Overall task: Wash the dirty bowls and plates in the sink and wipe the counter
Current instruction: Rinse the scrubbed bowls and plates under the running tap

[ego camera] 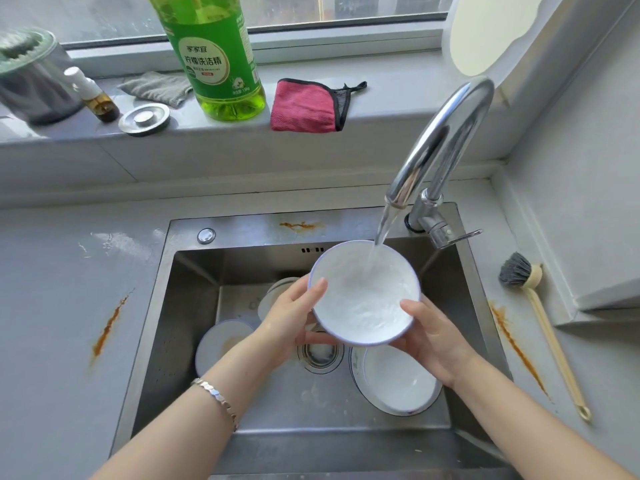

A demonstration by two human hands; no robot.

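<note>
A white bowl [363, 292] with a blue rim hangs over the steel sink [152, 306], and water runs into it from the faucet [446, 143]. My left hand [294, 313] grips the bowl's left rim, thumb on the edge. My right hand [433, 337] holds its right rim, thumb on top and fingers under. Down in the sink lie a dirty bowl [221, 341] at the left, a white dish [273, 296] behind my left hand, and a white plate [398, 379] at the right. Orange stains [107, 327] mark the grey counter [62, 306] on both sides.
On the window ledge stand a green dish soap bottle [221, 64], a pink cloth [304, 105], a grey rag [156, 88], a sink plug [145, 118], a small bottle [93, 95] and a grey container [31, 77]. A long-handled dish brush [540, 323] lies right of the sink.
</note>
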